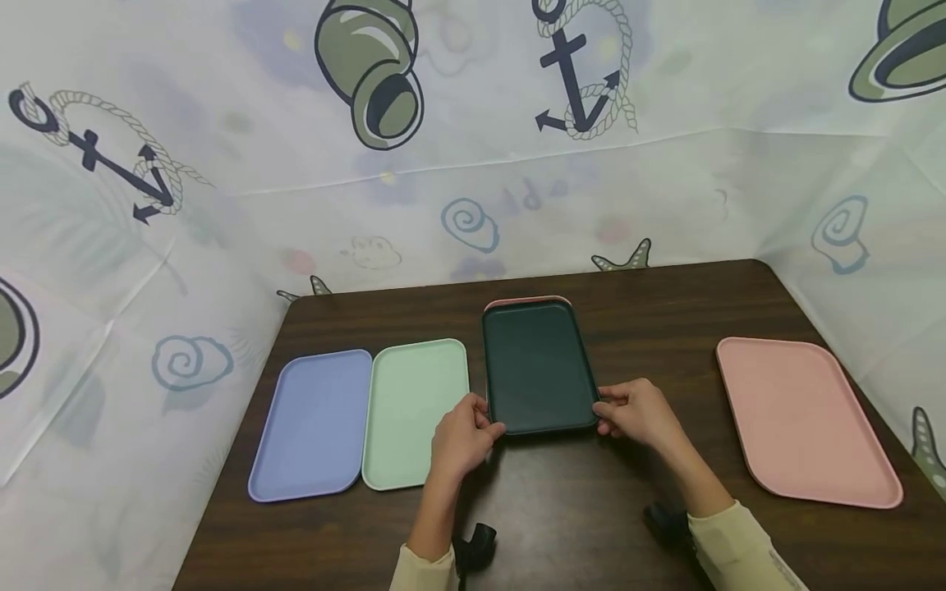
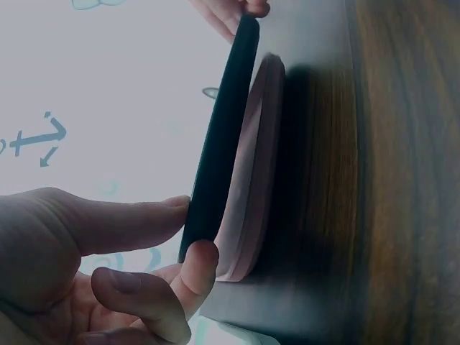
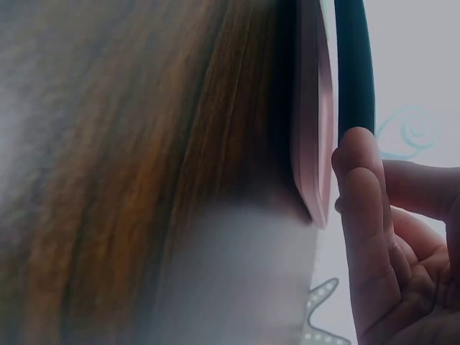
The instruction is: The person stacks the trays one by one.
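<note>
Bare hands [image 1: 460, 435], cream sleeves [image 1: 741, 548], black cameras [image 1: 477, 548]

Faint lettering [image 1: 535, 194] on the patterned cloth [image 1: 665, 193]; none readable.
</note>
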`<state>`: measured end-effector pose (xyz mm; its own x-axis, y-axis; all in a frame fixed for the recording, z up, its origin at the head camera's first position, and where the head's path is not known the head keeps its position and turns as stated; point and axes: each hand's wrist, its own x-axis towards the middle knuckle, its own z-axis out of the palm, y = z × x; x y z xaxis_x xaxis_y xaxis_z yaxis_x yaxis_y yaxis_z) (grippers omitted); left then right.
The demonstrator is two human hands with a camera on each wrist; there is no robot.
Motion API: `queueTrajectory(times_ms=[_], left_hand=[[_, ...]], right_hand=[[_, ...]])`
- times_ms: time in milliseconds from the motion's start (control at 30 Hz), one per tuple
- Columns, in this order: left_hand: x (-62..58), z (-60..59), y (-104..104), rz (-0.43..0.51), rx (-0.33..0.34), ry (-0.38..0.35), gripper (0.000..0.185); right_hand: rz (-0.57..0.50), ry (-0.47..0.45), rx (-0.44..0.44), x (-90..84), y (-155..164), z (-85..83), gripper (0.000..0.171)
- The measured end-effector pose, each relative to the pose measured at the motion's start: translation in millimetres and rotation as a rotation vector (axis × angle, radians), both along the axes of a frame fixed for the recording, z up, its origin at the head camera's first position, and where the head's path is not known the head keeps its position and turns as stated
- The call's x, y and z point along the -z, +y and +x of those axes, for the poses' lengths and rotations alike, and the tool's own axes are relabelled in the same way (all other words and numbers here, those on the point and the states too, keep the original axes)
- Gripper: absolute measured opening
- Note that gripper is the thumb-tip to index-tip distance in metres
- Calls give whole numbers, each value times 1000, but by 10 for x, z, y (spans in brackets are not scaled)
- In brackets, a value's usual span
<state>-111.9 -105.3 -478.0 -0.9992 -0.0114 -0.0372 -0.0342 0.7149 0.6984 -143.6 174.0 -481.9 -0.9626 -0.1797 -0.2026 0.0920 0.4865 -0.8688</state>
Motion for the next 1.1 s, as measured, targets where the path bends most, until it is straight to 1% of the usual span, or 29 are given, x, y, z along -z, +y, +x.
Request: queueTrajectory(times_ms=[167, 467, 667, 767, 1100], left_hand=[[32, -102, 2, -28, -16, -31, 29], [56, -202, 13, -68, -42, -23, 26], [55, -216, 42, -77, -66, -35, 27], [60, -223, 51, -94, -73, -29, 29], [53, -237, 102, -142, -91, -28, 32]], right_hand=[[0, -11, 14, 14, -29, -66, 39], [19, 16, 13, 23, -62, -168, 39], [-6, 0, 32, 55, -82, -200, 39], [-21, -11, 42, 75, -89, -215, 39], [-25, -18, 49, 105, -85, -250, 38]])
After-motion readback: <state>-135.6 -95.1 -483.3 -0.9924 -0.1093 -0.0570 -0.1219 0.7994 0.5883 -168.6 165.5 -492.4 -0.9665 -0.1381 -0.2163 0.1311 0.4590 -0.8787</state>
